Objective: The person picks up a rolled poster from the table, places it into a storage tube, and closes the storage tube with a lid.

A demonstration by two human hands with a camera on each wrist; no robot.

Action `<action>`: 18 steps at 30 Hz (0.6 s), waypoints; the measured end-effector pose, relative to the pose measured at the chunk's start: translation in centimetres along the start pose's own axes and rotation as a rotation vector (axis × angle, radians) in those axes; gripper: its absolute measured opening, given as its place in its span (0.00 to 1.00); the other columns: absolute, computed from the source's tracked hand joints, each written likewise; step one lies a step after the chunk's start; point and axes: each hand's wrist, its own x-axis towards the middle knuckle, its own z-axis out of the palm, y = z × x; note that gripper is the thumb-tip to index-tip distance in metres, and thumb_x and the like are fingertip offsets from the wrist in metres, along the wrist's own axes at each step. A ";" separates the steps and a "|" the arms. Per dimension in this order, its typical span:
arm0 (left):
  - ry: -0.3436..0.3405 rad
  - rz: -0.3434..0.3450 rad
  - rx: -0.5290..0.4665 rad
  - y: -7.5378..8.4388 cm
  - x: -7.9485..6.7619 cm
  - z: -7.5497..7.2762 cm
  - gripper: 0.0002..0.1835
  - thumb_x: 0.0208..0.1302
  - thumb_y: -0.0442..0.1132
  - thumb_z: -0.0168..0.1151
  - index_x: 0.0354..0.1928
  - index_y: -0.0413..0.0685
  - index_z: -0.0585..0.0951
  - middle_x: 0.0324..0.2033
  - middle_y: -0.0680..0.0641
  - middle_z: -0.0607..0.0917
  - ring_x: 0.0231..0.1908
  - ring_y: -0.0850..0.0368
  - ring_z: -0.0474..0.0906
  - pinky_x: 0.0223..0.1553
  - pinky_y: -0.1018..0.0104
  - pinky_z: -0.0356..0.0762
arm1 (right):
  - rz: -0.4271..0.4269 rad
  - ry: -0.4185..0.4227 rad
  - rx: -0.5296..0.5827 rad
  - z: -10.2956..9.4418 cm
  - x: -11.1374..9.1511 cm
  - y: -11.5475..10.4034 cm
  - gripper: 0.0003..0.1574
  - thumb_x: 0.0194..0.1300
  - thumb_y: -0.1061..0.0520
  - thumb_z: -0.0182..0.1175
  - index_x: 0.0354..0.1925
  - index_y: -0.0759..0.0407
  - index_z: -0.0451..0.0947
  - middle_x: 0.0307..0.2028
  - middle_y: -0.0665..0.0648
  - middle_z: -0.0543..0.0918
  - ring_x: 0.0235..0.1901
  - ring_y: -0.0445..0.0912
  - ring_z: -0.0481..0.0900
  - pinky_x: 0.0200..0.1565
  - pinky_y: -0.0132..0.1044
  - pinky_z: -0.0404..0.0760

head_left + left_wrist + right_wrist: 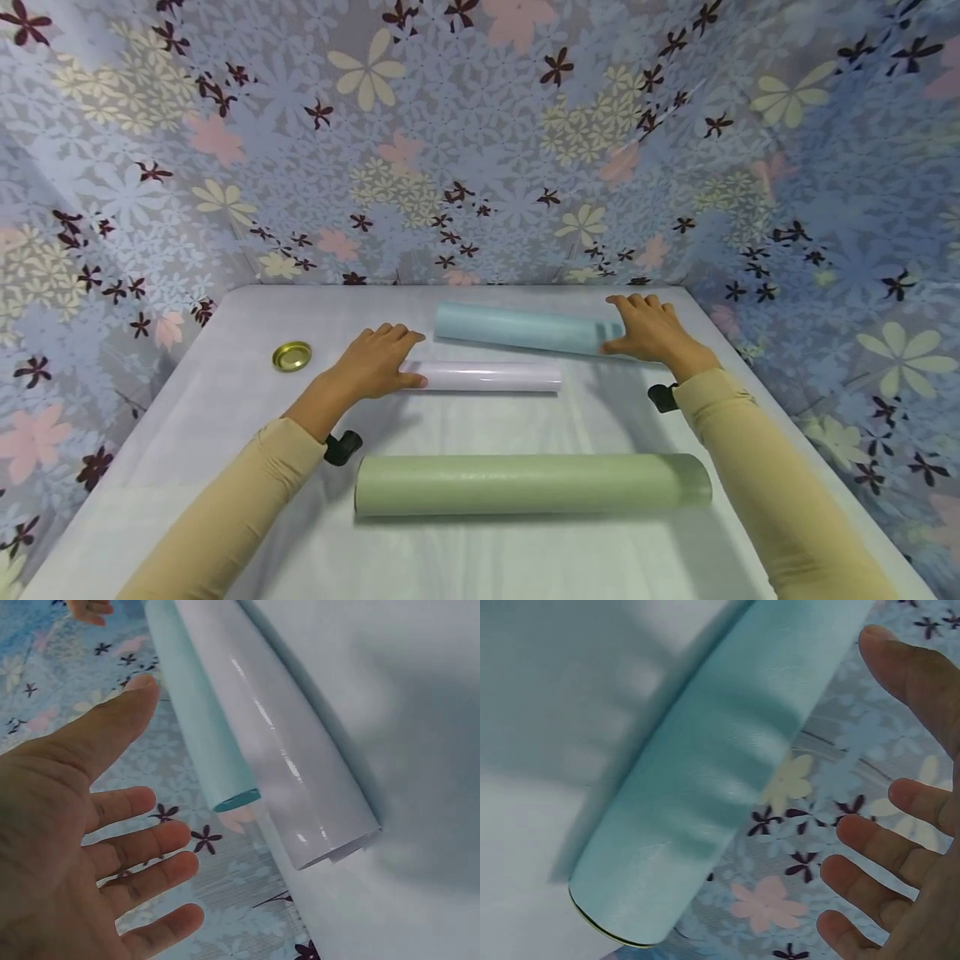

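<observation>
My left hand (378, 367), fingers spread and relaxed, hovers by the left end of a glossy pale lilac roll (495, 377). In the left wrist view, that roll (270, 735) lies apart from the hand (97, 825), its loose edge showing at the end. Over the right part of a light blue roll (517, 327) is my right hand (654, 329), also with loosely spread fingers. Its finger shadows fall across the blue roll (697, 765) in the right wrist view, with the hand (922, 877) off to the side. A thicker green roll (532, 485) lies nearest me.
A small gold-coloured round lid (292, 357) sits at the left of the white-covered table (225, 417). Floral cloth (480, 150) hangs behind the table and along both sides. The lilac roll lies between the blue and green rolls.
</observation>
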 end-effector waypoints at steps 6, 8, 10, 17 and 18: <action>-0.080 -0.003 0.004 -0.1 1.5 0.8 0.39 0.57 0.60 0.62 0.66 0.47 0.66 0.60 0.41 0.73 0.61 0.43 0.67 0.60 0.44 0.66 | 0.015 -0.039 0.039 1.0 1.3 0.6 0.58 0.53 0.37 0.66 0.71 0.57 0.51 0.63 0.71 0.63 0.61 0.71 0.57 0.59 0.69 0.55; -0.103 -0.004 0.012 -0.1 2.0 1.3 0.39 0.57 0.60 0.62 0.66 0.47 0.66 0.61 0.42 0.72 0.62 0.43 0.66 0.60 0.44 0.66 | 0.016 -0.048 0.039 1.4 1.6 0.9 0.58 0.53 0.37 0.66 0.71 0.57 0.51 0.63 0.71 0.63 0.61 0.71 0.57 0.60 0.69 0.54; -0.124 -0.010 0.013 -0.1 2.4 1.7 0.40 0.57 0.60 0.63 0.66 0.47 0.66 0.61 0.42 0.72 0.62 0.44 0.66 0.61 0.44 0.65 | 0.015 -0.052 0.036 1.7 1.8 1.0 0.57 0.54 0.38 0.66 0.71 0.58 0.51 0.64 0.72 0.63 0.62 0.71 0.56 0.60 0.69 0.54; -0.178 -0.011 0.027 0.0 3.6 3.1 0.41 0.55 0.60 0.65 0.67 0.46 0.65 0.61 0.42 0.71 0.62 0.43 0.66 0.62 0.45 0.64 | 0.006 -0.060 0.008 2.8 2.7 1.6 0.58 0.52 0.39 0.67 0.71 0.59 0.51 0.64 0.72 0.62 0.62 0.71 0.57 0.61 0.68 0.55; -0.186 -0.009 0.030 0.0 3.8 3.2 0.42 0.55 0.60 0.65 0.67 0.47 0.65 0.61 0.42 0.71 0.62 0.44 0.65 0.63 0.45 0.64 | 0.006 -0.063 0.009 2.9 2.8 1.6 0.58 0.52 0.39 0.67 0.71 0.59 0.51 0.65 0.72 0.62 0.62 0.71 0.57 0.61 0.68 0.55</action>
